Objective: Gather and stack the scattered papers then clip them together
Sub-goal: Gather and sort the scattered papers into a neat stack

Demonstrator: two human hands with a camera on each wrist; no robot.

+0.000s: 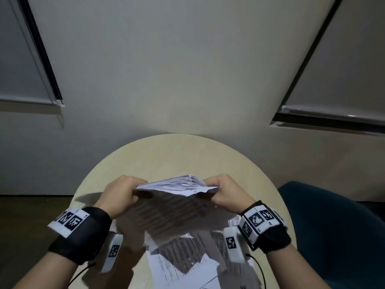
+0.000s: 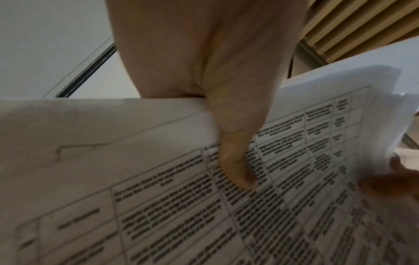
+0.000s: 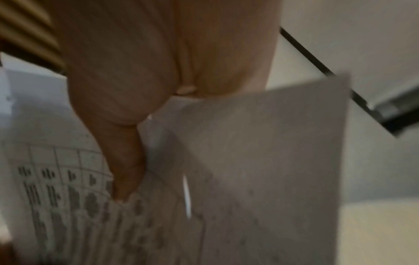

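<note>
Stack of printed papers (image 1: 177, 184) held upright above round light-wood table (image 1: 166, 155), top edges fanned and uneven. Left side gripped by left hand (image 1: 121, 195), fingers curled behind, thumb (image 2: 235, 161) pressed on the front sheet's printed table. Right side gripped by right hand (image 1: 226, 192), fingers curled, thumb (image 3: 127, 170) on the front sheet. Loose printed sheets (image 1: 187, 259) lying flat on table near edge, below the stack. Dark chair (image 1: 333, 226) at right.
</note>
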